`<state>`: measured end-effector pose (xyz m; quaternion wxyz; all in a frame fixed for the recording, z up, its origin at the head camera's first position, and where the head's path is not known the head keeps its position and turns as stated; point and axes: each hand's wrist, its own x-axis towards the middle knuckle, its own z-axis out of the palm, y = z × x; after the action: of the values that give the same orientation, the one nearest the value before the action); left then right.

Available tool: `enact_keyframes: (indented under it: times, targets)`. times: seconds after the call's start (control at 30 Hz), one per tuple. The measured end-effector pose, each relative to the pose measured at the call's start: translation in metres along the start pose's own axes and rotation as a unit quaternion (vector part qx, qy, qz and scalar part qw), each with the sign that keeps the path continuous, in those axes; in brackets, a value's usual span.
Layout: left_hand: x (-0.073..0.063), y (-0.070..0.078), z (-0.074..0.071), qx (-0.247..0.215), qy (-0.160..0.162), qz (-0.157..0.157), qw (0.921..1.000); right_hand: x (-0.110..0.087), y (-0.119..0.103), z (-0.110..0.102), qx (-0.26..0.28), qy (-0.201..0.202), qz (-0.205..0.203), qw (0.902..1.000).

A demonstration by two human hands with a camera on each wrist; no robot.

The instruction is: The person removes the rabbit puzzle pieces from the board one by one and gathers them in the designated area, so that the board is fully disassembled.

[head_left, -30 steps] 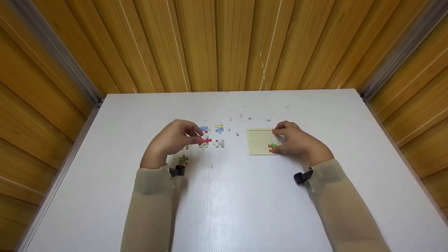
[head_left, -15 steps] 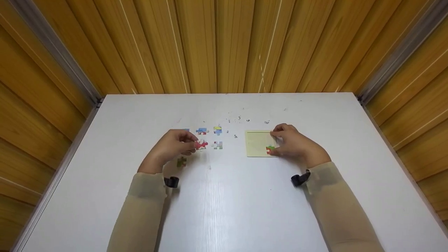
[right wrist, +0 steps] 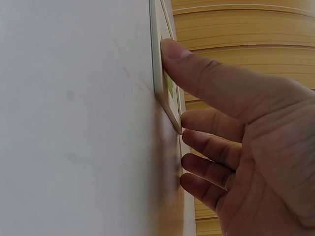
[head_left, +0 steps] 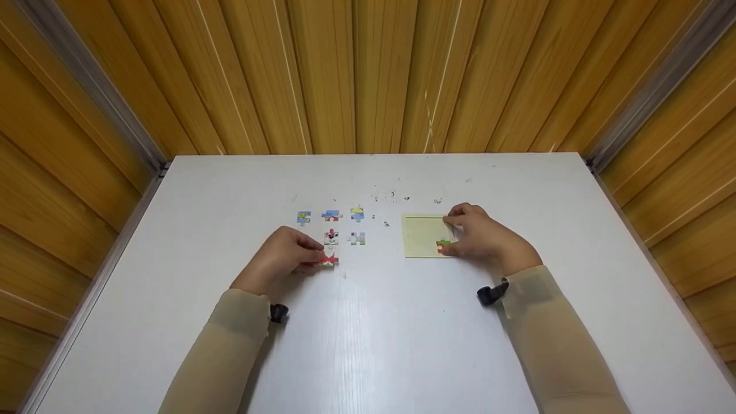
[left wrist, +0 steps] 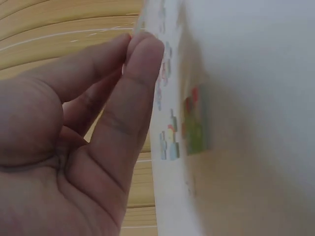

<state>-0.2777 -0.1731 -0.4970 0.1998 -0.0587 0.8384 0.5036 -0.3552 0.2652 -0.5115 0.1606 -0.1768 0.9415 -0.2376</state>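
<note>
My left hand (head_left: 284,256) pinches a red jigsaw piece (head_left: 329,260) by its left side, between thumb and fingers, low over the white table. A green jigsaw piece (left wrist: 196,128) lies under this hand in the left wrist view; the head view mostly hides it. To the right, my right hand (head_left: 486,236) grips the right side of a pale yellow puzzle board (head_left: 420,236). Its thumb presses the near edge (right wrist: 170,49), while the fingers reach the far side. Inside the board's near right corner sits a red and green piece (head_left: 442,246), partly covered by the thumb.
Several loose jigsaw pieces lie face up between the hands: a blue one with yellow (head_left: 303,217), a blue and red one (head_left: 332,215), a yellow and blue one (head_left: 357,214), a face piece (head_left: 331,237) and a pale one (head_left: 357,238). Dark specks mark the table (head_left: 368,345) behind.
My left hand has moved toward the near side with the red jigsaw piece, uncovering the face piece and the far left blue piece. The right hand keeps its hold on the puzzle board.
</note>
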Motion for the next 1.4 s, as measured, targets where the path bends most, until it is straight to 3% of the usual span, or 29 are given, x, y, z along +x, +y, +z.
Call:
enact_keyframes:
  times: [0.33, 0.63, 0.87, 1.07, 1.23, 1.4]
  targets:
    - [0.003, -0.003, 0.008, 0.008, 0.014, -0.002, 0.9999, -0.001, -0.001, 0.001, 0.009, 0.002, 0.000, 1.0000]
    - [0.001, 0.002, 0.013, 0.067, 0.047, -0.010, 0.9966, -0.001, -0.002, 0.000, 0.001, 0.004, -0.009, 1.0000]
    - [0.001, 0.007, 0.020, 0.129, 0.076, -0.008, 0.9887, -0.002, -0.004, 0.000, -0.005, 0.000, -0.017, 0.9998]
    - [-0.002, 0.011, 0.022, 0.142, 0.090, -0.009, 0.9858, -0.003, -0.006, 0.002, -0.008, -0.004, -0.003, 1.0000]
    - [-0.009, 0.022, 0.027, 0.120, 0.096, -0.005, 0.9882, -0.003, -0.005, 0.003, -0.006, -0.004, -0.002, 1.0000]
    - [-0.014, 0.044, 0.043, 0.107, 0.077, 0.030, 0.9908, -0.004, -0.003, 0.001, -0.001, 0.000, -0.004, 1.0000]
